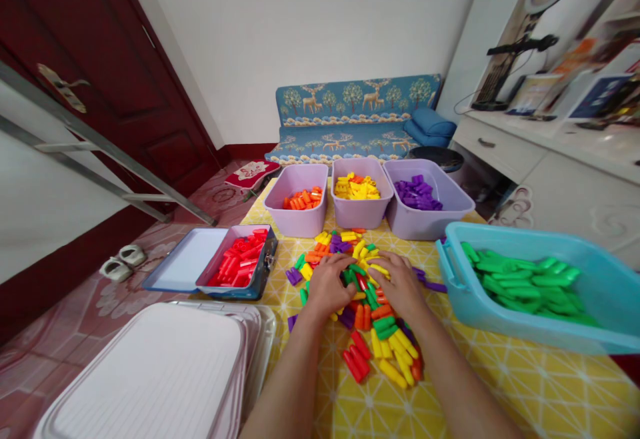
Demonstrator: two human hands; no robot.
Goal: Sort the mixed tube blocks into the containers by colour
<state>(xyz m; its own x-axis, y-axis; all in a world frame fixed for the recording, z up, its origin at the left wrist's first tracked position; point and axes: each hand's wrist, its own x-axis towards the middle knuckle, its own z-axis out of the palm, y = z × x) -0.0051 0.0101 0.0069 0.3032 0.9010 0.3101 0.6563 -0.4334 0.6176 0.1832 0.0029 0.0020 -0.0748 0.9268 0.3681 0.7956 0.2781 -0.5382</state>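
A pile of coloured pieces [367, 316] was spread on a yellow tablecloth [475, 376]. The left hand [330, 284] was laid over the pile's left part and the right hand [399, 286] over its right part, the fingers of both curved downward. Whether anything was pinched could not be told, the fingertips being partly hidden. Beyond the pile, orange pieces [303, 199], yellow pieces [356, 190] and purple pieces [419, 194] were held in three lilac tubs [363, 214]. To the pile's left, red pieces [240, 259] were held in a box [263, 276]; to its right, green pieces [525, 279] were held in a turquoise tub [505, 319]. Lids [150, 359] were stacked left of the pile, nearer the viewer.
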